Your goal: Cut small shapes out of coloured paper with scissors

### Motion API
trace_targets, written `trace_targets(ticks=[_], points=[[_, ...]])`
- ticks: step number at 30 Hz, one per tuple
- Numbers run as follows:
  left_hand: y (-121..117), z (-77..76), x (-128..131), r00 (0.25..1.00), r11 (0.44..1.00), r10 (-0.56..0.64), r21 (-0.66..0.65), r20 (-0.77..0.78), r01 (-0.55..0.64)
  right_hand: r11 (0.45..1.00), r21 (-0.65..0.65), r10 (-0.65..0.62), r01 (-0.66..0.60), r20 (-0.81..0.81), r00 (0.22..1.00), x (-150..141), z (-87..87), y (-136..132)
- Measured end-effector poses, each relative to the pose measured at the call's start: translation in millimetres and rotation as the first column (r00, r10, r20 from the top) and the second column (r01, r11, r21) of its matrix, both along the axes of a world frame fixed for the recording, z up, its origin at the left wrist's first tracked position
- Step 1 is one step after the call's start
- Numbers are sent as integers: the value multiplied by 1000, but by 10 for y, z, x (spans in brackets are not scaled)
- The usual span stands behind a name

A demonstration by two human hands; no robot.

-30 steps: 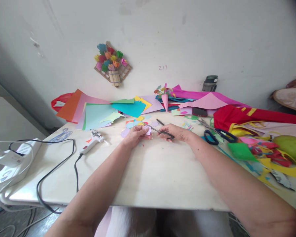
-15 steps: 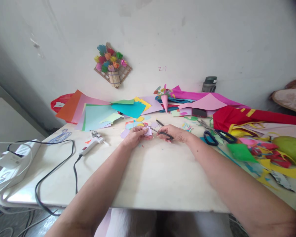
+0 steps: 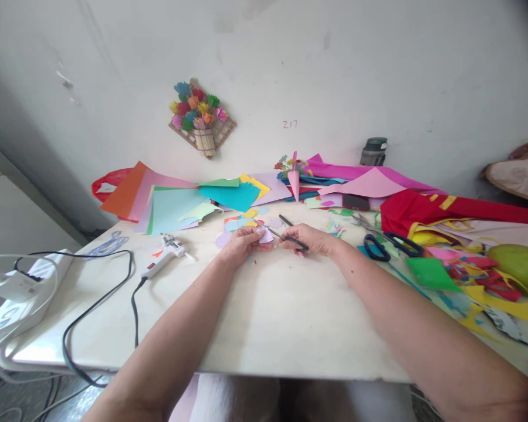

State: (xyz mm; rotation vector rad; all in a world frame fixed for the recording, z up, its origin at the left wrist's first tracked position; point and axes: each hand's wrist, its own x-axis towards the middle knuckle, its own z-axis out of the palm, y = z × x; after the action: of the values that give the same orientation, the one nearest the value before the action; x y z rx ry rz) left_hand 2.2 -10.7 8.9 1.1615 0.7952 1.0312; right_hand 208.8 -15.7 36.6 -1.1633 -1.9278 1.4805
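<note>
Trimming paper, apparently | left hand is pinching lilac piece | right hand, at its three o'clock, is gripping scissors | next snip likely needing steady pinch

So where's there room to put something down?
Between the forearms, below the hands, towards the table's front edge; also between the glue gun and left forearm. Crowded: coloured paper along the wall, scraps around the blue-handled scissors.
</note>
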Motion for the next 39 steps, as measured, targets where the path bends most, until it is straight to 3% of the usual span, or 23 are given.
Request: trace_targets(ticks=[19, 39], points=[[1, -1, 1, 999, 1000, -9, 5, -36, 9, 998, 41, 36, -37, 23, 999, 13, -51, 28], [19, -40, 9, 993, 999, 6, 43, -115, -1, 997, 30, -76, 76, -10, 997, 7, -45, 54]])
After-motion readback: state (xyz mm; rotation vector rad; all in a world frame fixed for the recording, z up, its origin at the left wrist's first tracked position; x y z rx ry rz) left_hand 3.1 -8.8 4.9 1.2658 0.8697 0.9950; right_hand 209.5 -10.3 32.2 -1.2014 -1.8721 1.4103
